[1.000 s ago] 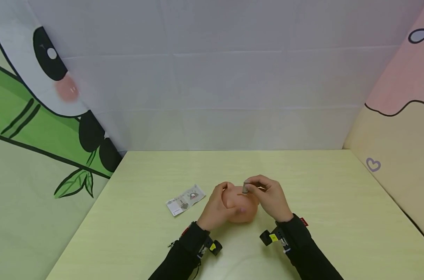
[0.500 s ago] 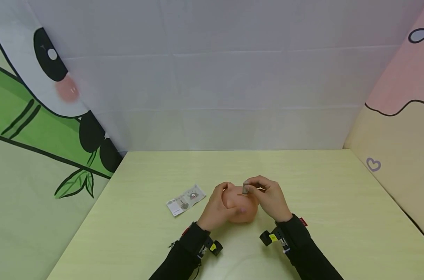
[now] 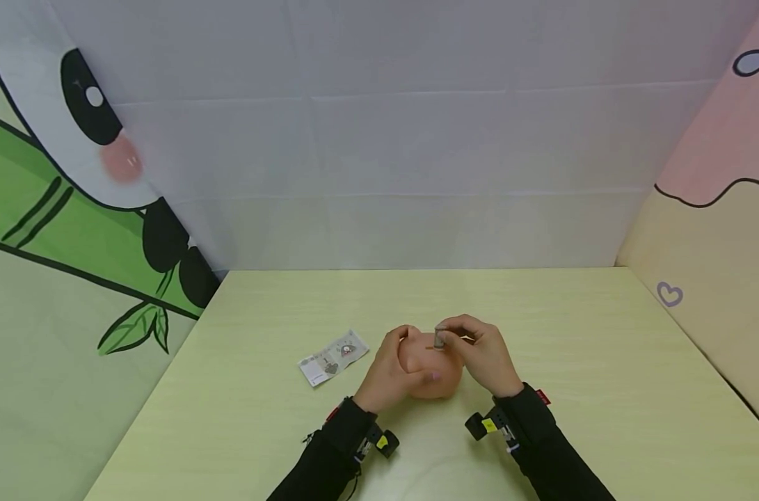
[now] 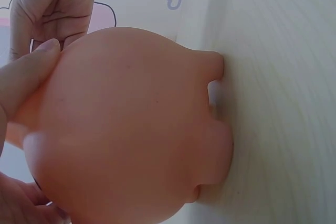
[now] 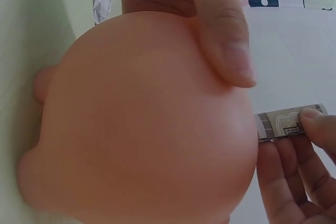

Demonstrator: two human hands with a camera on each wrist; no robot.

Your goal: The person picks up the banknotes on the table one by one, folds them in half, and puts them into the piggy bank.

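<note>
An orange-pink piggy bank (image 3: 442, 384) stands on its short feet on the table, its round body filling much of both wrist views. My left hand (image 3: 388, 376) grips it from the left, the thumb (image 4: 32, 74) lying along its side. Between the thumb and fingers of my right hand (image 3: 487, 356) is a folded banknote (image 5: 283, 123), pinched upright over the top of the bank. Its lower end meets the bank at the slot (image 3: 429, 348); how deep it goes in cannot be told. A second banknote (image 3: 333, 358) lies flat on the table, left of my left hand.
The pale wood-patterned table (image 3: 542, 313) extends on all sides of the hands. A plain whitish wall (image 3: 379, 174) rises behind it. Cartoon-printed panels stand at the left (image 3: 53, 292) and right (image 3: 711, 278). Both black sleeves carry small wrist cameras.
My right hand and the folded banknote have sunk very slightly toward the slot. The left hand, the piggy bank and the flat banknote stay in place.
</note>
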